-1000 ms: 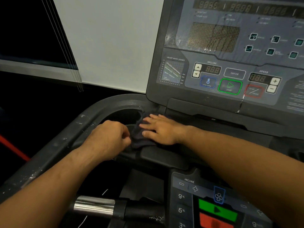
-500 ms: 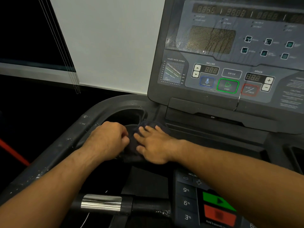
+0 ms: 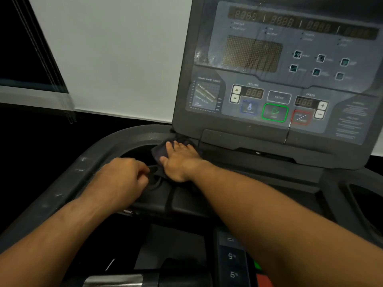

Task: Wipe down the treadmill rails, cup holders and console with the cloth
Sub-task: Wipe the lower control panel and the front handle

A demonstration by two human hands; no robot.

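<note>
- My right hand (image 3: 180,160) lies flat, fingers straight and spread, pressing the dark cloth (image 3: 160,151) down. It is not clutching the cloth, only pushing it.
- The cloth now sits at the far right corner of the left cup holder (image 3: 136,151), right up against the foot of the console (image 3: 279,79). A second ago it lay on the nearer ledge, closer to me, so the stroke has carried it away from my body and up the holder's side.
- My left hand (image 3: 122,179) is curled into a loose fist at the holder's near edge. Earlier it was tight against the cloth and my other hand. Now there is a gap between the two hands. I cannot tell whether its fingertips pinch a trailing edge of the cloth or nothing at all.
- I judge that the right hand alone is doing the wiping and that this corner of the holder is nearly covered.
- Much looks undone: pale specks show on the left rail (image 3: 68,183), smears cloud the console display (image 3: 252,54), a drip line (image 3: 287,131) runs down below the red stop button, and the right cup holder (image 3: 364,204) is well apart from the cloth.
</note>
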